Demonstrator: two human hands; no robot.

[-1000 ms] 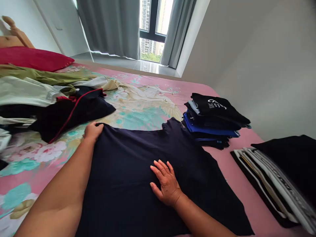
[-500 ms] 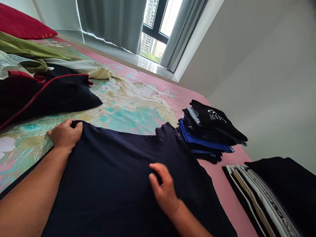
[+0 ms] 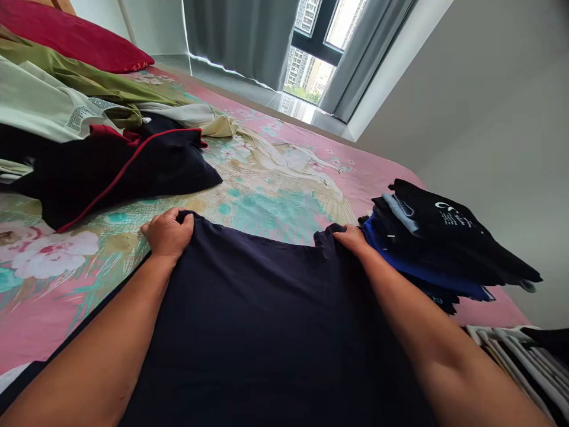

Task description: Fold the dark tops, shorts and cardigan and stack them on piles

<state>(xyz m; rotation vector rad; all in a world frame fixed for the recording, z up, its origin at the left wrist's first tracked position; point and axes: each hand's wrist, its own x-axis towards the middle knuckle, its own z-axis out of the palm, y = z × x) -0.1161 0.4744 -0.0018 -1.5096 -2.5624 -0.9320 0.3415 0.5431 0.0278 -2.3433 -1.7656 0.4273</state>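
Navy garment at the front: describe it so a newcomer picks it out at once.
On the floral bedsheet, go to the near side, left of the stack of folded clothes. There the plain navy garment spreads, its far edge held by the left grip and right grip. Unlike the red-piped dark garment beyond it, it shows no red trim.

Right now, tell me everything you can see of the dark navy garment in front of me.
The dark navy garment looks like soft, plain fabric, lightly creased. It is spread over the patterned bedsheet, its near end running out of the picture. The left hand and right hand grip its far edge, which dips between them.
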